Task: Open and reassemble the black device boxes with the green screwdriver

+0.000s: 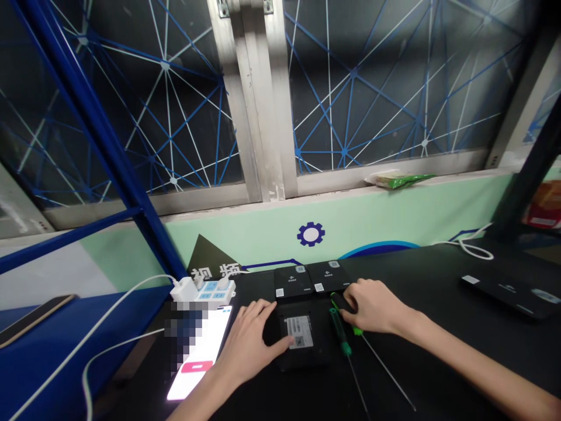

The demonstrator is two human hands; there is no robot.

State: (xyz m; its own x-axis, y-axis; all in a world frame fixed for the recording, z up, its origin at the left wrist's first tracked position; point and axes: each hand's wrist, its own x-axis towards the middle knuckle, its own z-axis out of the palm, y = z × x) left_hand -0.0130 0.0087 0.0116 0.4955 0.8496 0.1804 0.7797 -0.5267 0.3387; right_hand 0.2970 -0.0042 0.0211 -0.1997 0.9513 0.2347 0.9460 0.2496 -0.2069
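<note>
A black square device (313,356) with a white printed label lies flat on the black table. My left hand (250,342) rests at its left side, fingers stretched out, the thumb touching the label. To the right, my right hand (372,304) curls over the handle of a screwdriver with bright green ends (358,331), whose long shaft points toward me. A second screwdriver with a dark green handle (340,333) lies just left of it, its shaft also toward me. Part of the first handle is hidden under my fingers.
Two flat black boxes (293,283) stand side by side at the wall. A lit phone (201,356) lies left, near a white power strip (214,290) with cables. Another black device (511,295) and a white cable (475,251) are at the right. A blue metal frame (109,152) rises left.
</note>
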